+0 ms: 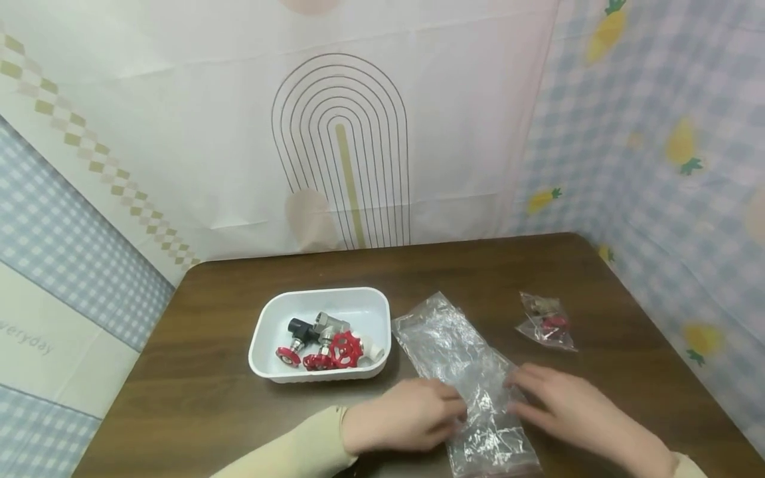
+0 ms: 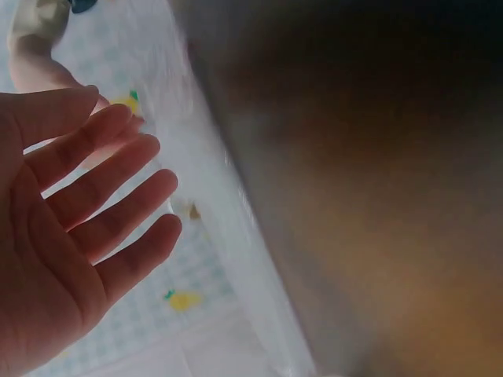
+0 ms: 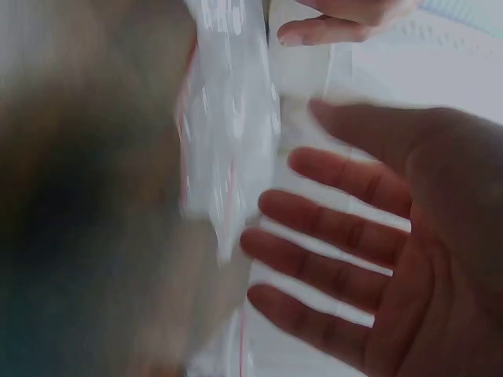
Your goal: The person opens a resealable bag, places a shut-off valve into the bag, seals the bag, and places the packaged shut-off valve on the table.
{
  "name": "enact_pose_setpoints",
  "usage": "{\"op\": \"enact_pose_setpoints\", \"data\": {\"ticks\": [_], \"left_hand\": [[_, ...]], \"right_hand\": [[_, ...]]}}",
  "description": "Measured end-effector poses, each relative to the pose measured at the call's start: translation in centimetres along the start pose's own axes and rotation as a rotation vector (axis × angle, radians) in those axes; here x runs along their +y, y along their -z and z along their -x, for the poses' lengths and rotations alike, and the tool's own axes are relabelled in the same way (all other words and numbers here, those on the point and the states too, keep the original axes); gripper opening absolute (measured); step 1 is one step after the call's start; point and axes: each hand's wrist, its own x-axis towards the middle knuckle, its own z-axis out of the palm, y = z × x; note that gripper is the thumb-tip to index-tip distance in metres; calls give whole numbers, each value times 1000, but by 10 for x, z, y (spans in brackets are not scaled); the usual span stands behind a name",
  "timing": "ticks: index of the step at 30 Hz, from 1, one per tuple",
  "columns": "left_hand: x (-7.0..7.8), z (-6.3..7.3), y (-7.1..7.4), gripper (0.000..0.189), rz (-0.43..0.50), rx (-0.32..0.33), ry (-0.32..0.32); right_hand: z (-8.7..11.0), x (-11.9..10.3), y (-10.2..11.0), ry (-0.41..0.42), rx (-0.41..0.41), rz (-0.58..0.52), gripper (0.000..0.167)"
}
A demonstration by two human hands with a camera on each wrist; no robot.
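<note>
Clear plastic zip bags lie overlapping on the brown table, running from beside the white tray down to the front edge. My left hand is at their left side, its fingertips over the plastic; the left wrist view shows its fingers loosely spread with nothing in the palm. On the other side, my right hand has its fingertips right at the bags' edge. Its fingers are extended and apart in the right wrist view, close to the hanging-looking plastic.
Left of the bags stands a white tray holding several valves with red handwheels, with black, metal and white bodies. A small clear bag with a red-handled brass valve lies at the right. Patterned cloth hangs behind the table.
</note>
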Motion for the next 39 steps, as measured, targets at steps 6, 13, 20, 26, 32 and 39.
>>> {"op": "enact_pose_setpoints", "data": {"ticks": [6, 13, 20, 26, 32, 39], "left_hand": [[24, 12, -7, 11, 46, -117, -68], [34, 13, -20, 29, 16, -230, -66], [39, 15, -26, 32, 56, -235, -9], [42, 16, -28, 34, 26, -206, -26], [41, 18, -28, 34, 39, -215, -27], [38, 17, -19, 19, 138, -124, 32]], "right_hand": [[10, -17, -16, 28, -250, -120, 37], [14, -24, -40, 193, -221, -18, 47], [17, -24, -46, 273, -193, 0, 42], [16, -24, -50, 369, -123, -9, 30], [15, -23, -49, 397, -113, -19, 19], [11, -30, -30, 345, -48, -90, 20]]}}
